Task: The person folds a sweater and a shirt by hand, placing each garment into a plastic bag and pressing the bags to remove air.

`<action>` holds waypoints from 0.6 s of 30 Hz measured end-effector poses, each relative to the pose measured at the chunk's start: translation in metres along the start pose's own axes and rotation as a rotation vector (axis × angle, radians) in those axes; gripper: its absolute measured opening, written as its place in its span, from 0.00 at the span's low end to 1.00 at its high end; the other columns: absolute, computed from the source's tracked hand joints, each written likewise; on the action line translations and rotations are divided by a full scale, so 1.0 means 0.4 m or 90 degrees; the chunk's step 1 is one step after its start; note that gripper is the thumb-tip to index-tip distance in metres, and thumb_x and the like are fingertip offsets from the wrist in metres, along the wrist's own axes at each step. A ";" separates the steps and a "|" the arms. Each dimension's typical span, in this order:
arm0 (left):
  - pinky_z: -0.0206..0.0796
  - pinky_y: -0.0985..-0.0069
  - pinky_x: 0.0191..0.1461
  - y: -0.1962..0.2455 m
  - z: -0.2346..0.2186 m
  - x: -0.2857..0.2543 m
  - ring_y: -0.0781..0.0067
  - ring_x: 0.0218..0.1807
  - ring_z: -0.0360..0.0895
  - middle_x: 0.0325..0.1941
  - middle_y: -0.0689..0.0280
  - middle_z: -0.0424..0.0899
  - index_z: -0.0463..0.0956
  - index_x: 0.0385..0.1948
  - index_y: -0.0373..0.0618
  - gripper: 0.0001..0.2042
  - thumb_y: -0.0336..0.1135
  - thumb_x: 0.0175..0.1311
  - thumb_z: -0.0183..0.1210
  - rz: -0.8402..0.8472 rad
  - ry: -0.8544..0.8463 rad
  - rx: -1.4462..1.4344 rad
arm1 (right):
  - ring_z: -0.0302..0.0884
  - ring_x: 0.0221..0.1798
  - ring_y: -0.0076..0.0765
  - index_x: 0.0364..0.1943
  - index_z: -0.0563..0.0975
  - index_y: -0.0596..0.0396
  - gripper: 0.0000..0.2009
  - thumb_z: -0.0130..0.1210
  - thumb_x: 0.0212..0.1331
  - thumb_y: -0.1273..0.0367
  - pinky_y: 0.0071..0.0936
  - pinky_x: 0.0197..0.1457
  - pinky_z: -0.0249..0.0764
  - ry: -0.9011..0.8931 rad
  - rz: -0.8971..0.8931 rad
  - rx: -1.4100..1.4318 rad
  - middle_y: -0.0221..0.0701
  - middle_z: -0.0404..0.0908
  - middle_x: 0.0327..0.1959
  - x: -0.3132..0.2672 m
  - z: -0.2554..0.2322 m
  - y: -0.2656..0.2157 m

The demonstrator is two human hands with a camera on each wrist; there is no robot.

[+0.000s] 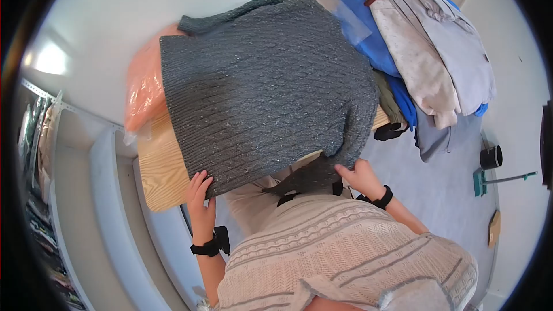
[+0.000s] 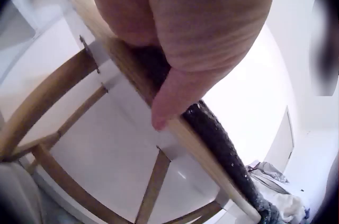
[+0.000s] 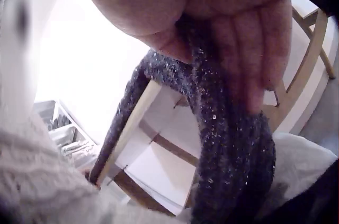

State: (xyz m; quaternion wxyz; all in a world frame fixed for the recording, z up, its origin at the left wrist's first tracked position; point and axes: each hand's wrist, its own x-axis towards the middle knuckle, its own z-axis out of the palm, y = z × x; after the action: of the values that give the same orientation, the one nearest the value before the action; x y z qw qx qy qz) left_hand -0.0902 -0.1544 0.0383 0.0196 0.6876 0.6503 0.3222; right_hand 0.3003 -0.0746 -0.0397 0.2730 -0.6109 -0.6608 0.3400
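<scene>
A dark grey ribbed knit sweater (image 1: pixel 259 92) with shiny flecks lies spread over a wooden table (image 1: pixel 164 167). At its lower left corner the left hand (image 1: pixel 201 204) rests on the hem with fingers fairly straight; in the left wrist view its thumb (image 2: pixel 177 94) is at the board's edge. The right hand (image 1: pixel 364 178) pinches a sleeve of the sweater near the person's waist. In the right wrist view the knit (image 3: pixel 228 150) hangs down from between the thumb and fingers of that hand (image 3: pixel 222 33).
An orange garment in clear plastic (image 1: pixel 147 80) lies at the table's far left. Blue, cream and grey clothes (image 1: pixel 426 40) are piled at the right. Shelves (image 1: pixel 86 178) stand at the left; a black bin (image 1: pixel 491 157) and green broom (image 1: pixel 479 184) are at the right.
</scene>
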 end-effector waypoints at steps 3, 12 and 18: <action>0.58 0.66 0.68 -0.022 -0.024 -0.012 0.55 0.66 0.67 0.58 0.60 0.76 0.76 0.45 0.40 0.21 0.13 0.46 0.56 -0.032 -0.003 -0.034 | 0.80 0.34 0.53 0.30 0.76 0.70 0.17 0.55 0.54 0.63 0.39 0.37 0.72 -0.044 0.013 0.079 0.47 0.82 0.29 0.013 -0.037 0.036; 0.65 0.70 0.61 0.020 -0.167 0.027 0.62 0.56 0.76 0.45 0.60 0.82 0.75 0.37 0.37 0.13 0.14 0.47 0.54 -0.053 0.111 -0.277 | 0.76 0.53 0.40 0.51 0.73 0.59 0.18 0.46 0.59 0.64 0.39 0.59 0.70 -0.046 -0.121 0.964 0.38 0.79 0.51 0.046 -0.371 -0.030; 0.66 0.76 0.43 0.012 -0.210 0.126 0.71 0.35 0.75 0.34 0.61 0.80 0.74 0.36 0.35 0.07 0.23 0.56 0.58 -0.139 0.192 -0.152 | 0.83 0.40 0.47 0.47 0.75 0.65 0.19 0.46 0.66 0.61 0.42 0.47 0.82 -0.224 0.073 1.117 0.45 0.82 0.42 0.156 -0.446 -0.210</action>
State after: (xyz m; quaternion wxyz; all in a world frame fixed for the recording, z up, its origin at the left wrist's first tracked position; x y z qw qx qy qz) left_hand -0.1278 -0.1425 0.1280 0.0378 0.5499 0.6738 0.4920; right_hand 0.3801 0.0062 0.1330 0.5193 -0.1534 -0.1640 0.8246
